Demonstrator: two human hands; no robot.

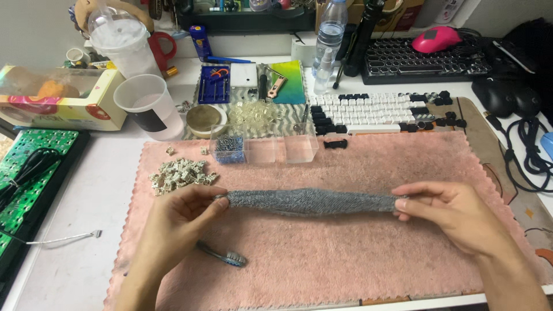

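- The grey rolled cloth [311,201] lies left to right above the pink mat [357,253], its long axis level between both hands
- Left hand [181,222] pinches one end, right hand [443,213] the other, fingers closed on it
- A blue toothbrush [224,256] lies just below the left hand
- A yellow-and-pink carton [57,103] sits at the desk's [80,253] far left
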